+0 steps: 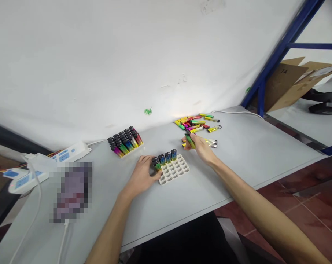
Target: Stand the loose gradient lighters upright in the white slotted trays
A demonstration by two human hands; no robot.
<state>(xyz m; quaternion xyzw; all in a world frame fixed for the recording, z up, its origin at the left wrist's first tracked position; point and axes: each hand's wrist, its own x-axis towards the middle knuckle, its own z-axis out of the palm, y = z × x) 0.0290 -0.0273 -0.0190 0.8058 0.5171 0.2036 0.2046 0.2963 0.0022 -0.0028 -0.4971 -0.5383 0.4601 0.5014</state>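
Note:
A white slotted tray (174,171) lies on the table before me. Blue-and-yellow lighters (168,157) with black tops stand along its back row, and a green one (157,166) stands at its left end. My left hand (142,175) is curled around the tray's left end, thumb in front beside the green lighter's base, some fingertips hidden. To the right of the tray, my right hand (200,146) is closed on another green lighter (190,140), held tilted with its black top up. Below that hand, a few yellow and silver lighters (212,143) lie on the table.
A loose pile of colourful lighters (195,123) lies by the wall. A second tray (131,151), full of upright lighters, stands at back left. On the left are a power strip (64,157), cables and a blurred-out device (74,192). A blue metal frame (261,82) rises at right.

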